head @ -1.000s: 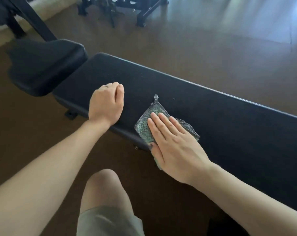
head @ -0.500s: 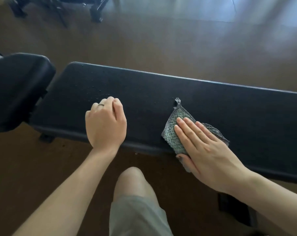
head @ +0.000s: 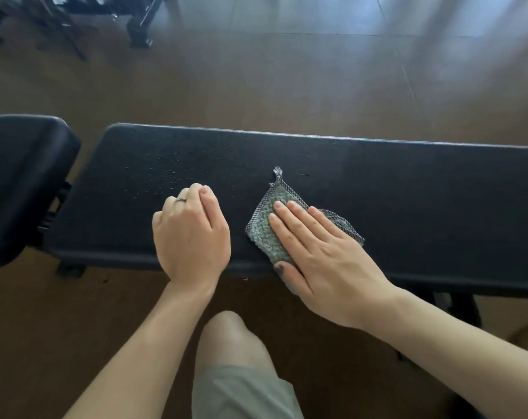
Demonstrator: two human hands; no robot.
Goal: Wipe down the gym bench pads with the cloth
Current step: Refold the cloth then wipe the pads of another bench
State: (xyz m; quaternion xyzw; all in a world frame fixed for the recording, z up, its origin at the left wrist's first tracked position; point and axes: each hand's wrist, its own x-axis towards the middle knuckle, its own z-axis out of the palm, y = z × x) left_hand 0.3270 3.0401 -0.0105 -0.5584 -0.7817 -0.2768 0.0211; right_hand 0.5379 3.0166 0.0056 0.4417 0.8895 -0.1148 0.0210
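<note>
My right hand [head: 323, 252] lies flat on the cloth [head: 264, 228], fingers straight and pressing it into the long bench pad [head: 408, 207], close to the pad's near edge; thumb hangs over that edge w/ a bit of cloth under it. Cloth sits roughly mid-length of what I can see of the pad. Left hand [head: 193, 234] rests just beside it to the left, fingers curled under into a loose fist, holding nothing, knuckles on the pad near the near edge.

What matters for the next pass, imo: the pad's long axis runs left-right across view, and the droplets [head: 165, 173] sit toward the pad's far-left corner, past my left hand. So the wet patch lies left and away from the cloth fingers, w/ the left fist in the direct path. Right hand is the only one on the cloth.

Seat pad [head: 20, 176] is cut off at the left edge of view; the long pad's right end also runs out of frame. Can't make out whether the right stretch is wet or dry.
</note>
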